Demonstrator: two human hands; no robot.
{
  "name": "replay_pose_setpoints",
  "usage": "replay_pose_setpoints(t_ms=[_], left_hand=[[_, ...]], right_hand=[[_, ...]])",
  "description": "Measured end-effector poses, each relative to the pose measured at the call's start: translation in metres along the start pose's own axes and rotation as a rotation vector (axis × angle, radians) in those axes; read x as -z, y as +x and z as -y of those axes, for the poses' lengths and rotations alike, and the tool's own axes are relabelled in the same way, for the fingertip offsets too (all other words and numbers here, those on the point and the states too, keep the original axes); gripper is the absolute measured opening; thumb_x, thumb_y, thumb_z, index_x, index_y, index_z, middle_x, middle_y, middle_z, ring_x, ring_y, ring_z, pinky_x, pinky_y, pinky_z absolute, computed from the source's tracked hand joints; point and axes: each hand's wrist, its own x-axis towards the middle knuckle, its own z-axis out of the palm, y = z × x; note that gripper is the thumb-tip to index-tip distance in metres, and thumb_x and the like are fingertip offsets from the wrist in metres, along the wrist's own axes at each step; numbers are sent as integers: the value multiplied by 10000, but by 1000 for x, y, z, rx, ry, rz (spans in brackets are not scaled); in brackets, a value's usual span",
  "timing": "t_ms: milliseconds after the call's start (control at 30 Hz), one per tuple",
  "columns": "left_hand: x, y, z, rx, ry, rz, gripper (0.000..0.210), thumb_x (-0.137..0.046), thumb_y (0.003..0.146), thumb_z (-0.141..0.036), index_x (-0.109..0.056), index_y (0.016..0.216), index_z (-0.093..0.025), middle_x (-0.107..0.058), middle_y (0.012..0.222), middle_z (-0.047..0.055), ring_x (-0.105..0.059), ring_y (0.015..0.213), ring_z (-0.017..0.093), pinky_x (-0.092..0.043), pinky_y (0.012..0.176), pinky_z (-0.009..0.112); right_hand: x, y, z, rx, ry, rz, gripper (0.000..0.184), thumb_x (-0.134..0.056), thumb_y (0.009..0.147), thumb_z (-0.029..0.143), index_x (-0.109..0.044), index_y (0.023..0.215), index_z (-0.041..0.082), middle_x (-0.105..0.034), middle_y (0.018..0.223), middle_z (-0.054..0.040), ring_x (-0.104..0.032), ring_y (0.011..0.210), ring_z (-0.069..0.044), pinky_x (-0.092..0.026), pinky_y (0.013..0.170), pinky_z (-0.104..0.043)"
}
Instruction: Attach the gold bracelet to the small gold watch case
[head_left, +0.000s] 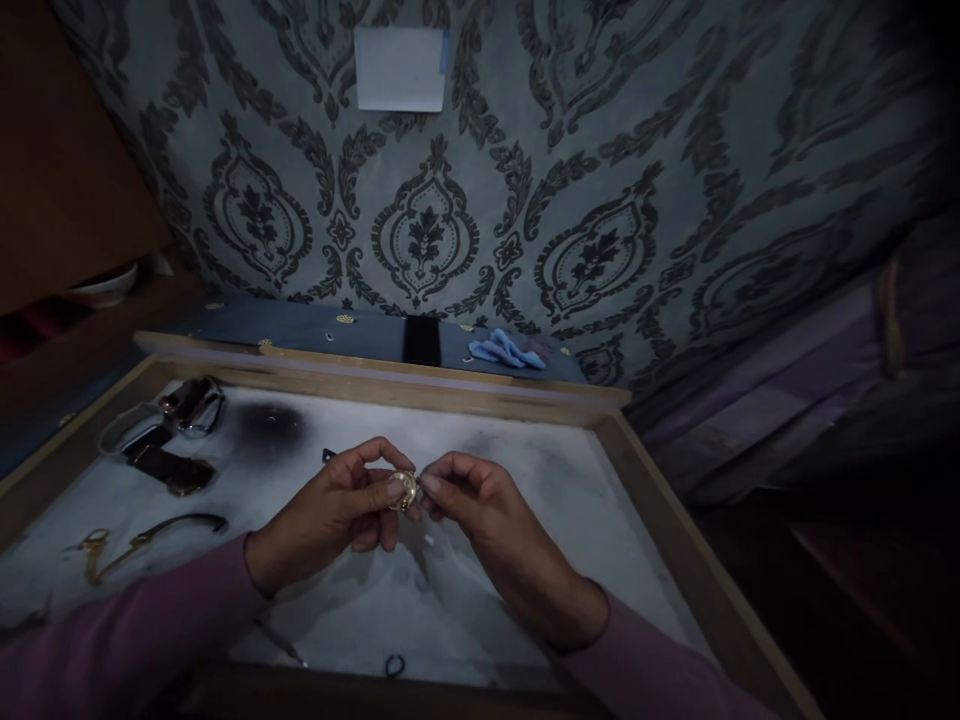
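Between thumb and fingers, my left hand (pixel 352 500) grips a small round gold watch case (pixel 405 490) above the white surface of a wooden-framed tray. My right hand (pixel 480 505) is closed in a pinch at the right edge of the case. Whether those fingertips hold the case's edge or some tiny part is too small to tell. To the left lie several watches, one with a dark strap (pixel 169 465). A gold-coloured watch piece (pixel 94 545) and a thin dark curved strap (pixel 180 522) rest closer to my left sleeve.
The wooden rim (pixel 375 378) surrounds the white tray floor. A small black ring (pixel 394 665) and a thin metal tool (pixel 281 643) lie near the front. Behind the rim, a blue cloth (pixel 506 349) sits on dark fabric. A white box (pixel 401 70) is at the patterned wall.
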Motion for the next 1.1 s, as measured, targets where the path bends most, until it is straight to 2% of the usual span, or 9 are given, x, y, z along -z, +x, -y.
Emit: replay_pose_setpoints(t_ms=[333,533,1100], left_hand=[[-2,-1,-3,14,-42,26,282,-761,773,-342,-582,884,-154,-667,760,15,-555,498,58,-285,396,149],[-2,-1,-2,16,-55,41,255,-754,782,-326,-588,878,-158,-667,752,7,-545,474,46,-267,383,135],[-2,0,-3,22,-71,55,258,-756,785,-313,-585,887,-150,-670,760,12,-565,482,48,-277,384,122]], right_hand=[[-2,-1,-5,-8,55,29,270,-763,741,404,-648,659,173,-595,616,10,-504,603,-125,-405,622,-264],[-1,0,-6,30,55,21,233,-752,750,374,-654,660,183,-592,612,13,-519,620,-135,-423,645,-274],[-3,-1,-5,9,61,10,239,-739,752,358,-635,653,168,-597,611,14,-510,618,-126,-399,651,-271]])
